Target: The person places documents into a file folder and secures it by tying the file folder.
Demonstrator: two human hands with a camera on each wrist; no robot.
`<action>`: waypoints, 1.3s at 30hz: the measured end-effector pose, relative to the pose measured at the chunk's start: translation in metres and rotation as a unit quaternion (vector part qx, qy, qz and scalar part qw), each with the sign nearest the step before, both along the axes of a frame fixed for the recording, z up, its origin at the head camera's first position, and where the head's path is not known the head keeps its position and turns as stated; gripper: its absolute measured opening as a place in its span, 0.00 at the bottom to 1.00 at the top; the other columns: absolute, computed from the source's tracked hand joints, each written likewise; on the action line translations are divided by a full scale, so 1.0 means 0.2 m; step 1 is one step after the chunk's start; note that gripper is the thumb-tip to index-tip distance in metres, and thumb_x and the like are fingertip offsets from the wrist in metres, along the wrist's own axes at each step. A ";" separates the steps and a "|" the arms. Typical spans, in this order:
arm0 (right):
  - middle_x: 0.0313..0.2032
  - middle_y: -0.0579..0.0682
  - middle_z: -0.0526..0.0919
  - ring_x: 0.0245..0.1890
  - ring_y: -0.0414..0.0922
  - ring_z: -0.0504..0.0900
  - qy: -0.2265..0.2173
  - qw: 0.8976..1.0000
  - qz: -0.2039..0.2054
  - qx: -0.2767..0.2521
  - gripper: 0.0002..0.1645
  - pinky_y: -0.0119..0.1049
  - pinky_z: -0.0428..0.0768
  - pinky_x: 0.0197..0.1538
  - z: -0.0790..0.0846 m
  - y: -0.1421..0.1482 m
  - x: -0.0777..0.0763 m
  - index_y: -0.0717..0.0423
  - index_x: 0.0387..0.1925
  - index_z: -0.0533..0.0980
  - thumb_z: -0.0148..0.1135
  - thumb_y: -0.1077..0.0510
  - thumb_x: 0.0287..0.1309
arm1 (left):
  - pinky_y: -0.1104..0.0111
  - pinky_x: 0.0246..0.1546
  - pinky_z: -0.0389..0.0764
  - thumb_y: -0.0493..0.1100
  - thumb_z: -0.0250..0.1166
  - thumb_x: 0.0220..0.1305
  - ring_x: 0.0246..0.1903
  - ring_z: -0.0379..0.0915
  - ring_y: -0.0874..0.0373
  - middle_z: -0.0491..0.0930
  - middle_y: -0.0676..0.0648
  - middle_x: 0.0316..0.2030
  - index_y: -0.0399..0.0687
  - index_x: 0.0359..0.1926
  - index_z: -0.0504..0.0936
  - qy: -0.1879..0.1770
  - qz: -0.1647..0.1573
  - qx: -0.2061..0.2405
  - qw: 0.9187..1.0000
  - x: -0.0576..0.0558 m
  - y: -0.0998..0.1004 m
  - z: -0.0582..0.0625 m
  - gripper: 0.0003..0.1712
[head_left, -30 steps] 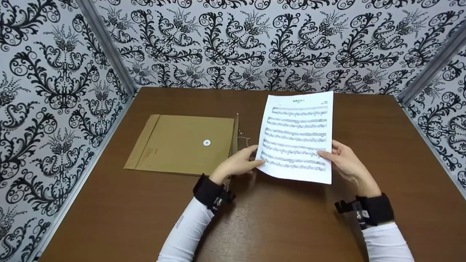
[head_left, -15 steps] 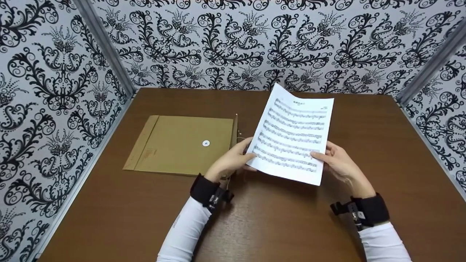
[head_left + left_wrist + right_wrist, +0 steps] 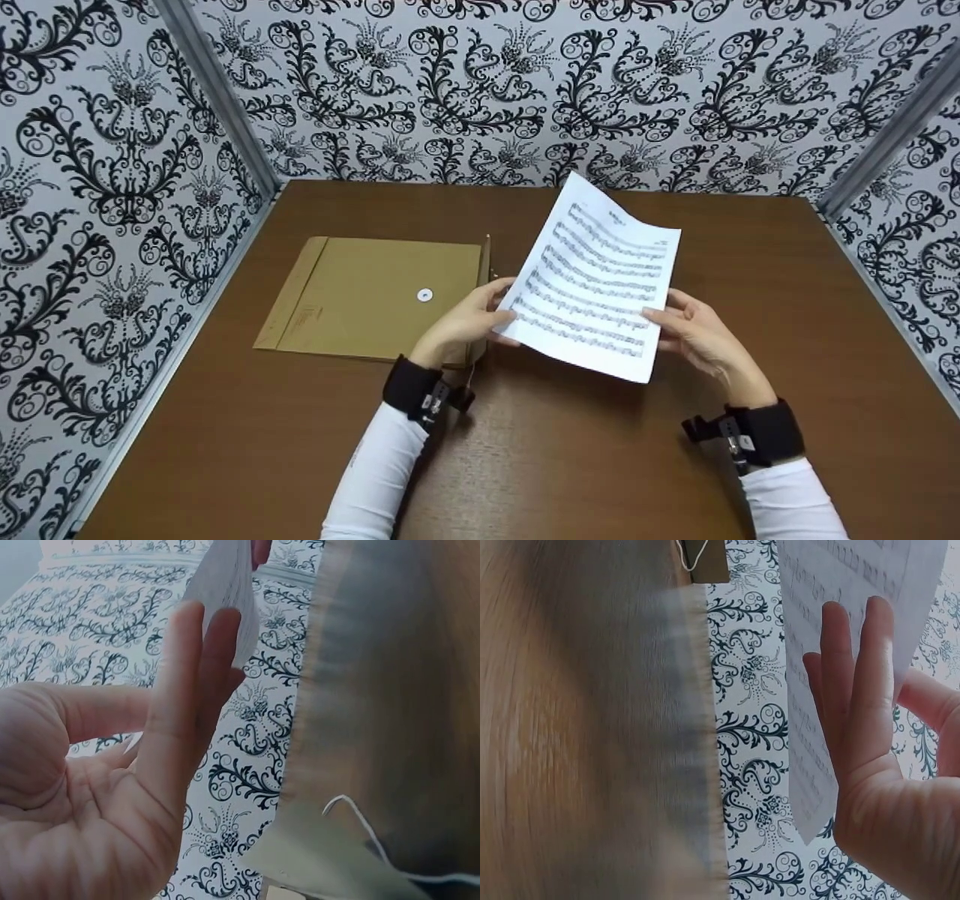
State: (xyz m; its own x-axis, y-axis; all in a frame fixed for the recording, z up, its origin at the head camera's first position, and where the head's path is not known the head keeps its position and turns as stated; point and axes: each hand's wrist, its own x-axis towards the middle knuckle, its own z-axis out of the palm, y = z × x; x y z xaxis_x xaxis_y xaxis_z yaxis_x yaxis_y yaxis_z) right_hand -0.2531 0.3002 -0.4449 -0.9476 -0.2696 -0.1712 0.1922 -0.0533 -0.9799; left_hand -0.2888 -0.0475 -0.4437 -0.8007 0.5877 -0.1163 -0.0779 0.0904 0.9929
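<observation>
A white page of sheet music [image 3: 592, 292], held up above the table, leans back with its upper edge bowed. My left hand [image 3: 472, 316] pinches its lower left corner, thumb on the printed face and fingers behind. At the right edge, low down, my right hand [image 3: 697, 330] holds it the same way. The right wrist view shows the fingers [image 3: 874, 675] spread behind the paper, with print on this side too. Left of the page lies a brown paper document envelope [image 3: 375, 300] with a white round button [image 3: 425, 295]; my left hand overlaps its right end.
A thin white string [image 3: 360, 821] trails from the envelope's flap end. The brown wooden table [image 3: 570, 465] meets patterned walls [image 3: 495, 90] at the back and sides, with grey metal posts [image 3: 217, 90] in the corners.
Both hands have shifted left with the sheet music, the left one further and over the envelope's end. The page has tilted, its top right corner dropping lower. The envelope stays put.
</observation>
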 end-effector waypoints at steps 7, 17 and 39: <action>0.41 0.42 0.91 0.41 0.39 0.91 -0.014 0.999 -0.023 -0.029 0.38 0.33 0.89 0.42 0.01 0.02 0.00 0.65 0.74 0.48 0.55 0.64 0.73 | 0.61 0.41 0.90 0.27 0.50 0.71 0.41 0.84 0.55 0.76 0.29 0.59 0.42 0.78 0.57 -0.009 -0.013 -0.011 1.000 -0.01 -0.06 0.02 0.36; 0.42 0.41 0.91 0.42 0.39 0.91 -0.015 0.997 -0.049 -0.052 0.26 0.33 0.89 0.42 0.02 0.06 0.00 0.53 0.66 0.60 0.56 0.64 0.73 | 0.65 0.34 0.89 0.29 0.52 0.70 0.37 0.85 0.58 0.79 0.36 0.53 0.42 0.78 0.59 -0.007 -0.032 -0.033 0.999 -0.03 -0.13 0.04 0.36; 0.38 0.44 0.91 0.35 0.40 0.92 0.006 0.993 -0.083 -0.089 0.15 0.33 0.89 0.36 0.05 0.15 0.02 0.50 0.56 0.72 0.56 0.65 0.72 | 0.73 0.25 0.83 0.27 0.54 0.61 0.29 0.86 0.62 0.86 0.51 0.38 0.34 0.71 0.68 0.021 -0.087 -0.033 0.995 -0.06 -0.26 0.03 0.35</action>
State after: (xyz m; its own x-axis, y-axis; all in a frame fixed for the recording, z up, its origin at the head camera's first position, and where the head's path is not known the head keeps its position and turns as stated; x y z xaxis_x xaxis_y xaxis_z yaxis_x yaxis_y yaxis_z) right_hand -0.2499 0.3307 -0.4340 -0.9830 -0.1354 -0.1238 0.1555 -0.2565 -0.9539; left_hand -0.3009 -0.0990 -0.4380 -0.6920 0.7106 -0.1277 -0.0133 0.1642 0.9863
